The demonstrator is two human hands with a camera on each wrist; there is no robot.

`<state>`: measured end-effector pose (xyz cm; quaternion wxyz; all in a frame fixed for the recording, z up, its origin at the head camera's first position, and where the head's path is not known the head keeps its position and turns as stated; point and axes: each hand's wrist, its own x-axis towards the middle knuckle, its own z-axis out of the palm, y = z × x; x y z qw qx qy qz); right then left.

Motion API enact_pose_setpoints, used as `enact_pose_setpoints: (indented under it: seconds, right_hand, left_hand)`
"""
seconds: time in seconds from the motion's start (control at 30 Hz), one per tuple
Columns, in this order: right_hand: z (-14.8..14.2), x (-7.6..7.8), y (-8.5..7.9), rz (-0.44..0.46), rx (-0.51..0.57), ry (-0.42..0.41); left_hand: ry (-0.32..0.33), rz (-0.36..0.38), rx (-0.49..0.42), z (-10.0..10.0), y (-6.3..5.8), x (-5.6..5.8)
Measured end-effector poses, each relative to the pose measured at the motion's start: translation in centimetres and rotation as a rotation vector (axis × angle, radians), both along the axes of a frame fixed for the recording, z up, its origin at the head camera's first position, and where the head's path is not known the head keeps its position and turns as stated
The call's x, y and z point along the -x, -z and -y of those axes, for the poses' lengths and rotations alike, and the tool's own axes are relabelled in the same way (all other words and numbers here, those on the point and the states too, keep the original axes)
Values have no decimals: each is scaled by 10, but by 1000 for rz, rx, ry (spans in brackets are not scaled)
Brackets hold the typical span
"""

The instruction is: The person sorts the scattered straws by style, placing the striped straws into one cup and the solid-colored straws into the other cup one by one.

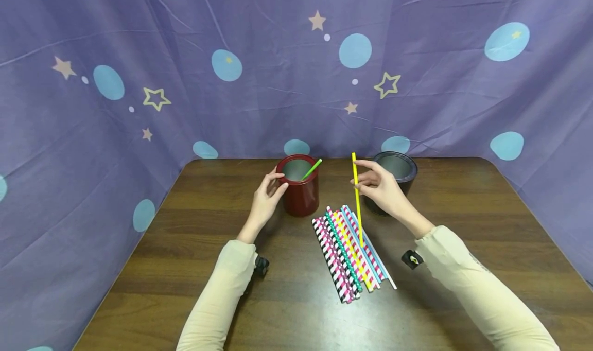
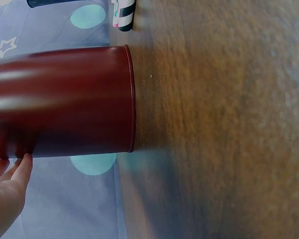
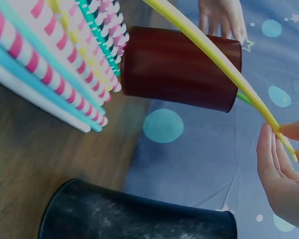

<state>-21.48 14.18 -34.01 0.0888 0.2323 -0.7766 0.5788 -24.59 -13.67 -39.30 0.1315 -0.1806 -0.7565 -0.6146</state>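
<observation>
My right hand [image 1: 382, 187] pinches a yellow straw [image 1: 357, 196] near its upper end. The straw stands nearly upright, its lower end over a bundle of straws. A dark red can [image 1: 301, 199], upright, has a green straw [image 1: 312, 169] leaning inside it. My left hand [image 1: 267, 199] rests its fingertips at that can's left rim and side; in the left wrist view the fingers [image 2: 23, 172] touch the can wall. A black can [image 1: 403, 178] stands behind my right hand, partly hidden by it. Striped and dotted paper straws [image 1: 343, 253] lie side by side between the cans.
Brown wooden table [image 1: 194, 227] carries everything, with rounded back corners. A purple-blue cloth [image 1: 278, 83] with stars and blue ovals hangs behind and at the sides. Black wrist devices sit by the left sleeve [image 1: 222, 289] and the right sleeve [image 1: 472, 279].
</observation>
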Motion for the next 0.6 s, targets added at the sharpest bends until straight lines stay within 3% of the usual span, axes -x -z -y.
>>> enact_pose_setpoints:
  seconds: [0.27, 0.6]
  right_hand:
    - [3, 17, 6, -12, 101, 3]
    - [16, 22, -3, 7, 218, 31]
  left_hand:
    - [-3, 5, -3, 0, 0, 0]
    - [-4, -10, -4, -1, 1, 0]
